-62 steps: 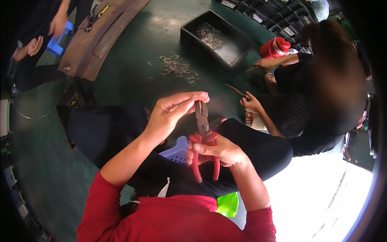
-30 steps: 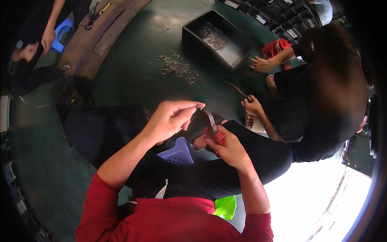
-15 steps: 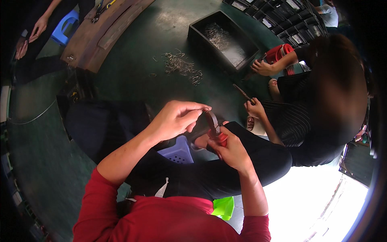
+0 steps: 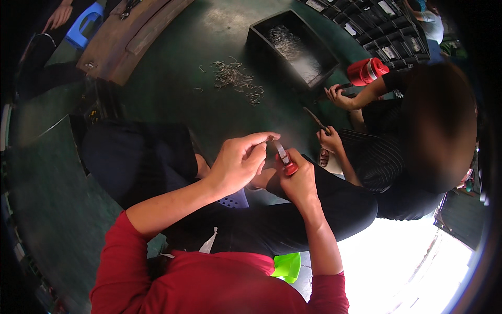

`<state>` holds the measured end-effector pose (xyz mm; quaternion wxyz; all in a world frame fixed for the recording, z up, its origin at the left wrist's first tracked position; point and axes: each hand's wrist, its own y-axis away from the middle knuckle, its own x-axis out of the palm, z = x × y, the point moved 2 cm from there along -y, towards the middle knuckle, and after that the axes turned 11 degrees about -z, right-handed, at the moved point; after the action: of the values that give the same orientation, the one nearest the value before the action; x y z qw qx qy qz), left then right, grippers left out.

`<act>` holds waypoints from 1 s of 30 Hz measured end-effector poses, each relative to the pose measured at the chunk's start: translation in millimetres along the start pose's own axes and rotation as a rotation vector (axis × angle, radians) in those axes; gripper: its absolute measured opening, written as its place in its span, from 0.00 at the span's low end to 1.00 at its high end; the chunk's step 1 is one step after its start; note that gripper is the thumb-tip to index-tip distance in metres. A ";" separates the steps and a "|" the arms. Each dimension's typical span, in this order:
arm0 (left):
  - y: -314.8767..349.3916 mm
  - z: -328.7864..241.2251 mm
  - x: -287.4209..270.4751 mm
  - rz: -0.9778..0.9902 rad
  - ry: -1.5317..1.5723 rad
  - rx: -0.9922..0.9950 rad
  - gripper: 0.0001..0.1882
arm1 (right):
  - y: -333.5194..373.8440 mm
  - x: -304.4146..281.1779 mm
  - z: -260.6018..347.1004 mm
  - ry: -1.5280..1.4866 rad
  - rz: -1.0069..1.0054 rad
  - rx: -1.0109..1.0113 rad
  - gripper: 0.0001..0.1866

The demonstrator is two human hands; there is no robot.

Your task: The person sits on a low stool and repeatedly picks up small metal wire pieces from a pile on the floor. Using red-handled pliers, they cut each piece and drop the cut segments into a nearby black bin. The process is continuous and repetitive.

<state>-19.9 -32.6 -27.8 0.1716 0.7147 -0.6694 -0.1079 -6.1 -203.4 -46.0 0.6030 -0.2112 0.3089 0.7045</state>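
Observation:
My right hand point(image 4: 299, 180) is wrapped round the red handles of a pair of pliers point(image 4: 283, 153), whose metal jaws point up and away from me. Beside the jaws, my left hand point(image 4: 240, 163) has thumb and forefinger closed in a pinch at the pliers' tip. Whatever the pinch holds is too small to make out. Beyond my hands, a loose pile of small bent wire pieces point(image 4: 234, 76) lies on the dark green floor.
A black crate point(image 4: 269, 60) with more metal pieces stands beyond the pile. At right a co-worker sits close, holding a tool point(image 4: 316, 118) by a red canister point(image 4: 360, 72). Wooden planks point(image 4: 117, 49) and a blue stool point(image 4: 78, 32) are far left. Below my hands is a purple perforated object point(image 4: 236, 200).
Both my hands have shifted slightly to the right, and the pliers have turned a little in my right hand. The co-worker's far hand has moved slightly.

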 end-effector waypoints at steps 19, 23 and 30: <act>3.3 -15.5 4.4 -0.143 0.123 -0.059 0.17 | -24.8 8.4 1.5 0.044 -0.136 -0.197 0.12; 1.4 -8.6 3.5 -0.119 0.114 -0.043 0.17 | -24.7 11.8 -0.9 0.039 -0.137 -0.190 0.12; -19.2 -1.5 -7.6 -0.106 -0.001 0.111 0.16 | -24.4 -7.4 -17.2 -0.201 0.271 0.098 0.14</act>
<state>-2.3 -24.0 -34.5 0.1251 0.7575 -0.6357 -0.0800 17.9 -218.6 -57.8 0.5402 -0.0664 0.3068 0.7808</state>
